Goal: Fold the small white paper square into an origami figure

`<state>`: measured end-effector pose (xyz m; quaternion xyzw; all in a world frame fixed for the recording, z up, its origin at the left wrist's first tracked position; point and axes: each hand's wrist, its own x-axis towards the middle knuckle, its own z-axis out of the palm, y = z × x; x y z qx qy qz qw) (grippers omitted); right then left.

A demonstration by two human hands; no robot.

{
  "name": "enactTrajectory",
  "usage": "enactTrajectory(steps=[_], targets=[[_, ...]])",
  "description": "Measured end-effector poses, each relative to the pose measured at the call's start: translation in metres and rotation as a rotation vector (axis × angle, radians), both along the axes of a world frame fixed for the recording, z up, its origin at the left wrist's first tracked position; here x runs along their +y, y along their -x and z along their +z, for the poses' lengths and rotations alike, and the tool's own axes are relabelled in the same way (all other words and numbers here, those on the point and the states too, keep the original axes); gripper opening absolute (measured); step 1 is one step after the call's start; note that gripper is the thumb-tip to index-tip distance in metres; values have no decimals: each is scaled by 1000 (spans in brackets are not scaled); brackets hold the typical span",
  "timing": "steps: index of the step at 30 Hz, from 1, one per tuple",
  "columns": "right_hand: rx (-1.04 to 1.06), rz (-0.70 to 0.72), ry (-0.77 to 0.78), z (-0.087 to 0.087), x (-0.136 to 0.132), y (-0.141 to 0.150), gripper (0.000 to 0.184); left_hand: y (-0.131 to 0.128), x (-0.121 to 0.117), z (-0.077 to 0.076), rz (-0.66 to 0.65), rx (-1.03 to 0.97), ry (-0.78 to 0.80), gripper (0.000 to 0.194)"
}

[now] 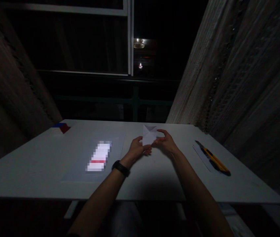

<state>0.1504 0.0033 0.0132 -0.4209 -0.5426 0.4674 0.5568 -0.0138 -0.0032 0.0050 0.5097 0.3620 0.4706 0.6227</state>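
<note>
The picture is quite dim, and the white table (31, 168) gives the largest pale surface. On its left part, a glowing screen (99, 156) is bright but covered by coarse pixel blocks. Above the table, the folded paper (149, 135) looks greyish, its creases soft. A shadow (154, 181) darkens the table's near middle. Behind it, small lamps (139, 43) shine against blackness.

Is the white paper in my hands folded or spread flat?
Folded: the white paper, held between the left hand and right hand, shows diagonal flap edges near its top.
</note>
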Motion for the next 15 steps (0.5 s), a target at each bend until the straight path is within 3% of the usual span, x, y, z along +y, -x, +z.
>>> enactTrajectory(steps=[10,13,15], targets=[[86,-131,-67,4,1,-7,70,2,-1,2,47,-68,37,43],[96,-186,-100,5,2,-8,59,3,2,1,81,-99,37,41],[62,-140,-117,5,1,-6,47,4,3,0,85,-103,44,42]])
